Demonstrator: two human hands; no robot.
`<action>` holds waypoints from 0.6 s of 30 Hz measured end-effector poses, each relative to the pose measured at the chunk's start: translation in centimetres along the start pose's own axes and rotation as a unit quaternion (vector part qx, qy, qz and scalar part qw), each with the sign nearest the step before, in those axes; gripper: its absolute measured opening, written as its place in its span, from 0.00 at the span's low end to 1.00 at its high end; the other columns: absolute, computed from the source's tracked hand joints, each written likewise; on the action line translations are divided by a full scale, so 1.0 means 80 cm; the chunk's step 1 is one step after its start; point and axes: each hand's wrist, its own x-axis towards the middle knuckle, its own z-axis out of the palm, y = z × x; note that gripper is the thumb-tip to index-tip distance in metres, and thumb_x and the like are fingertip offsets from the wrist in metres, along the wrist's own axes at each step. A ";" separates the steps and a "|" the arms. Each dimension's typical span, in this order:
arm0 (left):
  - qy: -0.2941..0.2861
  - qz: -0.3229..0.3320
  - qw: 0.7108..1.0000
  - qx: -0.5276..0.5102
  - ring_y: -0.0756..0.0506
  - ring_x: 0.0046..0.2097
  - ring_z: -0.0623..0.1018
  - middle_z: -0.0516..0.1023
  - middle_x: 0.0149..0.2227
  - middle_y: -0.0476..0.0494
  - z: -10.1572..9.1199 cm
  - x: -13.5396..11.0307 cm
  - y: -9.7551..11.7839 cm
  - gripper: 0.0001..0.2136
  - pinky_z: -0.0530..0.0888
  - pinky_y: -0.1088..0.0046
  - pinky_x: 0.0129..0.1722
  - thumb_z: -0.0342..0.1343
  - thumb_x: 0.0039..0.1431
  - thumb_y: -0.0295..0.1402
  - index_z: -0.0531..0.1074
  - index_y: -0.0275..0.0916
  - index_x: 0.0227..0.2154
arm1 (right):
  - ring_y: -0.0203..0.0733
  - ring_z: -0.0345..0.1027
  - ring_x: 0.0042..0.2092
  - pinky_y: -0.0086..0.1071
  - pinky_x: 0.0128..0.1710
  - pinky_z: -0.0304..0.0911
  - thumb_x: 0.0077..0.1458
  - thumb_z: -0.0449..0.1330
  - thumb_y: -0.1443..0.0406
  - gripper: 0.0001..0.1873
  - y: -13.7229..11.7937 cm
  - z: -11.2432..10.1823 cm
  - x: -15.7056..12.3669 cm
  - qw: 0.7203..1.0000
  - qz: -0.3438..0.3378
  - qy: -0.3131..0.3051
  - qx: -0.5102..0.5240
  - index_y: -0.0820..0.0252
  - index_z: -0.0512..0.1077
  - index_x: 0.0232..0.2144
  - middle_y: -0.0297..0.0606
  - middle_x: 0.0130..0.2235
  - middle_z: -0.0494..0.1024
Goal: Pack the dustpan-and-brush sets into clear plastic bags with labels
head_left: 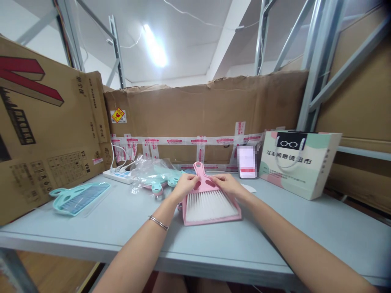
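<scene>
A pink hand brush [211,201] with white bristles lies nested in a pink dustpan [214,222] at the middle of the table. Its handle points away from me. My left hand [185,186] grips the left side of the brush near the base of the handle, fingers closed. On the opposite side, my right hand [226,184] pinches the brush's right shoulder. Just beyond my left hand lie turquoise brush-and-dustpan pieces [157,188] beside crumpled clear plastic bags [143,167]. Farther left, a turquoise brush and dustpan set [80,198] lies in a clear bag.
A white power strip [117,176] with plugged cables sits at the back left. At the back right, a phone [248,162] leans upright beside a paper gift bag [301,162]. Large cardboard boxes [183,110] wall the back and left side of the table [128,228].
</scene>
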 end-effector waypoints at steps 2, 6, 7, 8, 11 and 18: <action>-0.002 -0.001 1.000 0.011 0.54 0.20 0.56 0.59 0.14 0.53 0.000 -0.002 0.003 0.19 0.52 0.75 0.23 0.50 0.48 0.43 0.58 0.37 0.10 | 0.40 0.65 0.33 0.33 0.36 0.57 0.47 0.56 0.53 0.22 0.000 0.004 0.000 1.000 -0.014 0.004 0.017 0.64 0.78 0.34 0.38 0.29 0.76; -0.024 0.007 0.999 0.019 0.54 0.20 0.54 0.58 0.14 0.53 0.002 -0.005 0.007 0.19 0.52 0.74 0.24 0.50 0.48 0.43 0.58 0.37 0.10 | 0.34 0.60 0.26 0.30 0.29 0.54 0.47 0.55 0.52 0.23 -0.004 0.007 -0.001 0.998 -0.033 -0.015 0.051 0.64 0.77 0.34 0.34 0.23 0.71; -0.031 0.010 0.999 0.019 0.54 0.20 0.54 0.58 0.14 0.53 0.003 -0.005 0.008 0.19 0.52 0.74 0.24 0.51 0.48 0.43 0.58 0.37 0.10 | 0.33 0.57 0.24 0.30 0.27 0.53 0.46 0.56 0.51 0.23 -0.006 0.007 -0.001 0.998 -0.036 -0.015 0.049 0.65 0.78 0.32 0.33 0.21 0.69; -0.035 0.013 0.999 0.017 0.54 0.20 0.55 0.58 0.14 0.53 0.004 -0.005 0.008 0.19 0.52 0.74 0.24 0.51 0.48 0.42 0.57 0.37 0.10 | 0.32 0.56 0.23 0.29 0.26 0.51 0.45 0.56 0.51 0.23 -0.007 0.007 -0.001 0.998 -0.038 -0.011 0.044 0.65 0.78 0.30 0.32 0.19 0.67; -0.040 0.016 0.999 0.013 0.54 0.20 0.56 0.58 0.14 0.53 0.006 -0.005 0.007 0.19 0.53 0.74 0.24 0.50 0.49 0.42 0.57 0.37 0.10 | 0.31 0.53 0.21 0.29 0.24 0.49 0.43 0.57 0.51 0.23 -0.008 0.010 -0.002 0.999 -0.034 0.001 0.041 0.67 0.78 0.26 0.30 0.16 0.64; 0.005 0.012 0.999 -0.049 0.54 0.20 0.59 0.61 0.14 0.53 -0.010 0.001 0.009 0.16 0.55 0.76 0.23 0.55 0.47 0.41 0.65 0.35 0.13 | 0.41 0.69 0.35 0.32 0.34 0.61 0.46 0.56 0.49 0.24 0.004 -0.010 0.011 0.996 -0.023 0.046 0.076 0.63 0.77 0.35 0.41 0.33 0.78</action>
